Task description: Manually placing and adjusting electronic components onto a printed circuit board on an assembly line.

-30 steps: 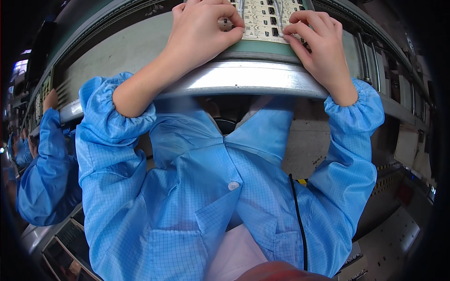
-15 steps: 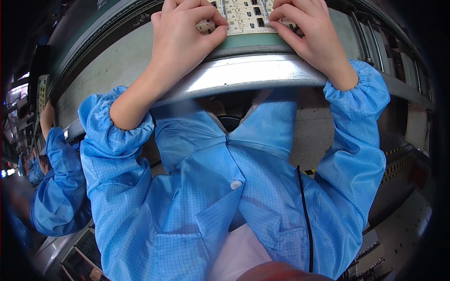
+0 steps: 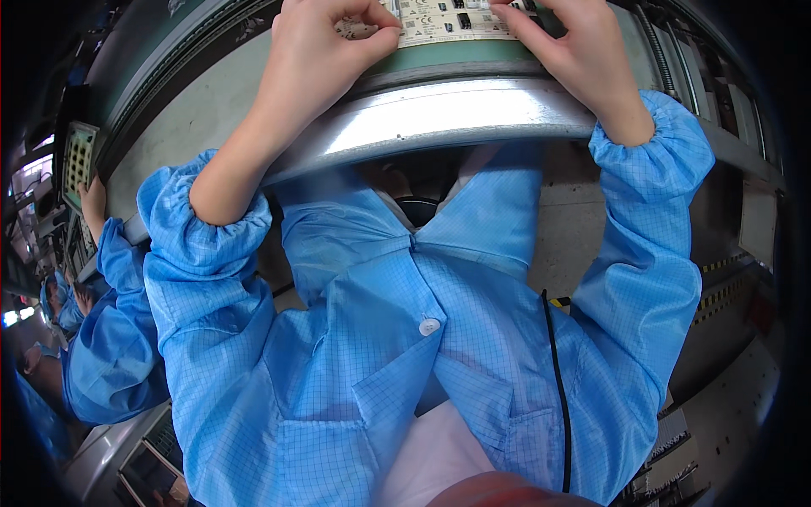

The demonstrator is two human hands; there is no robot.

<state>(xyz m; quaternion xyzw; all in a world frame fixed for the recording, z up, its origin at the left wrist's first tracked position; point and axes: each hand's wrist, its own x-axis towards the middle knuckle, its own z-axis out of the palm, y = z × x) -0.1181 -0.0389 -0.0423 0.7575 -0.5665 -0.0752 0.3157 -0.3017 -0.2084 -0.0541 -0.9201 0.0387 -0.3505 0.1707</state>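
Both hands (image 3: 325,51) higher now, on circuit board (image 3: 448,19).

The coat (image 3: 372,355) is bright blue with a fine grid pattern and a white button (image 3: 429,325). A black cord (image 3: 559,380) runs down it. The board (image 3: 448,19) is pale cream with small black parts, on a green strip (image 3: 456,57) above a shiny silver rail (image 3: 448,118).
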